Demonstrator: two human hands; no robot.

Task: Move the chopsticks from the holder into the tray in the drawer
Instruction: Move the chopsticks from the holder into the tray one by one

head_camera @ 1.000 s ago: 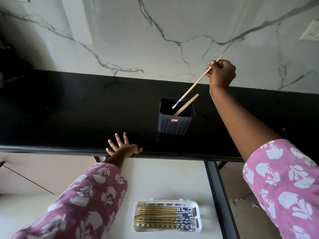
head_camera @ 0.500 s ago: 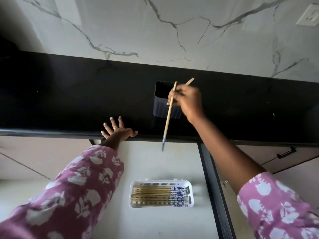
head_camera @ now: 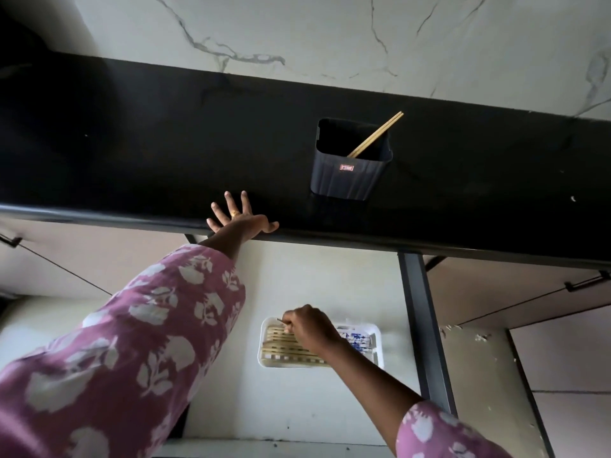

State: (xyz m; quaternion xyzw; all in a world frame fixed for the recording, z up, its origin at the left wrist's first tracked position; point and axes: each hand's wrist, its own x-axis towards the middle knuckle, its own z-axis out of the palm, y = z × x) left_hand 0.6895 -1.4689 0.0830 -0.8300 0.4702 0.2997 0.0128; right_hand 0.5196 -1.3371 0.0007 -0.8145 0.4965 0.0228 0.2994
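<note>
While the right hand (head_camera: 310, 328) hung over the tray (head_camera: 378, 355) in the drawer (head_camera: 297, 408), its fingers (head_camera: 290, 326) pinched one chopstick (head_camera: 281, 320) at the stack (head_camera: 284, 346). Released askew, it could bridge the rim and roll out. The left hand (head_camera: 239, 219) lay open on the table (head_camera: 132, 143); two chopsticks (head_camera: 377, 133) leaned in the holder (head_camera: 347, 180).

Black counter (head_camera: 132, 143) bears the holder (head_camera: 347, 178); drawer floor (head_camera: 297, 408), seemingly, the tray (head_camera: 378, 348).

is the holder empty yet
Not empty. Wooden chopsticks lean inside the holder, their ends poking above its far right corner.
</note>
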